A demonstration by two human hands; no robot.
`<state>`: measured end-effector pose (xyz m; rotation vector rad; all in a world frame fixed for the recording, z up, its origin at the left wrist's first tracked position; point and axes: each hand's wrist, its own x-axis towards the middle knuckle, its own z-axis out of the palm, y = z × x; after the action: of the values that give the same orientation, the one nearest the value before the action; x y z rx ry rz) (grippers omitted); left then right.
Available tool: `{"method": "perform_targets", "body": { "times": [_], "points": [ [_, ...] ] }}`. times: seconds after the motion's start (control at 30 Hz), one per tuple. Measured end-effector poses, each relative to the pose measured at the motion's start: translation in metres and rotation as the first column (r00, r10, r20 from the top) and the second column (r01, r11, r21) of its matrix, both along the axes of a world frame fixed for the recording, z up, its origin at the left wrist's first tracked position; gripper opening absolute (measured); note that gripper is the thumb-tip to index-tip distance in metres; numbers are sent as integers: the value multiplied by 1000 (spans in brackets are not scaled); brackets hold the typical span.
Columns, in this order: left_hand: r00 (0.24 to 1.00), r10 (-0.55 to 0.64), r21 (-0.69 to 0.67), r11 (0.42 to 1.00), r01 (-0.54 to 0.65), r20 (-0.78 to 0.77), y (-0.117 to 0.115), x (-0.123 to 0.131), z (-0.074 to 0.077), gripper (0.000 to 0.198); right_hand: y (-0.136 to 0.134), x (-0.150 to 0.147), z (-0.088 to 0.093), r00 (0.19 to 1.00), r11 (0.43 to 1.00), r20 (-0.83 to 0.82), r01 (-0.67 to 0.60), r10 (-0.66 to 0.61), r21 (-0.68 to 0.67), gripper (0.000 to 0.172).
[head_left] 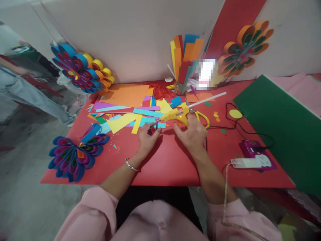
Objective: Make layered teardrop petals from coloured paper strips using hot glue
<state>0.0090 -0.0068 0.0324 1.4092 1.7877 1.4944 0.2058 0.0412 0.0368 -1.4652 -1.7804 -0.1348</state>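
Note:
My right hand (192, 132) is wrapped round a yellow glue gun (175, 114) with a long white glue stick (208, 99) in its back end. The gun's nozzle points left, toward my left hand (149, 139), which pinches a small dark blue and purple paper piece (151, 129). The nozzle is close to that piece; whether they touch is too small to tell. Behind both hands lie coloured paper strips (125, 122) and an orange sheet (125, 95). Yellow-handled scissors (203, 118) rest just beyond my right hand.
On the red table (165, 167), a blue-purple paper flower (77, 154) lies left. Farther back are another flower (77, 68) and a container of strips (180, 87). At right are a power strip (250, 162), black cable (227, 126) and green board (283, 127). A person's legs (32, 90) show left.

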Motion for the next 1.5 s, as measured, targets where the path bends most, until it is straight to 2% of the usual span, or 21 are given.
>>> {"method": "perform_targets", "body": {
  "times": [0.17,0.37,0.6,0.73,0.87,0.97,1.13,1.27,1.5],
  "points": [
    [1000,4,-11,1000,-4,15,0,1,-1,13,3,1,-2,997,998,-44,68,-67,18,56],
    [1000,-7,-36,999,6,-10,0,0,0,11,-2,0,3,999,999,-7,-52,51,-14,51],
    [1000,11,-28,1000,-10,27,1,-1,-2,14,-3,1,8,999,999,-33,16,-17,-42,51],
    [999,-9,-20,1000,10,35,1,0,-2,14,-4,0,6,999,999,-21,-34,33,-31,51],
    [1000,-19,-15,1000,20,21,0,0,-2,16,-1,-1,1,996,999,-86,22,-25,-34,55],
    [999,-20,-11,1000,21,45,-1,1,-2,18,2,0,0,985,994,-168,29,-47,-106,63],
    [991,-82,11,997,82,103,-3,1,3,17,4,1,3,953,936,-302,-103,-4,-336,72],
    [985,-120,3,993,121,125,-4,1,6,20,4,0,5,940,920,-340,-139,6,-367,72],
    [981,-119,7,993,119,151,-4,0,6,22,2,0,9,944,899,-330,-159,17,-408,68]
  ]
}}
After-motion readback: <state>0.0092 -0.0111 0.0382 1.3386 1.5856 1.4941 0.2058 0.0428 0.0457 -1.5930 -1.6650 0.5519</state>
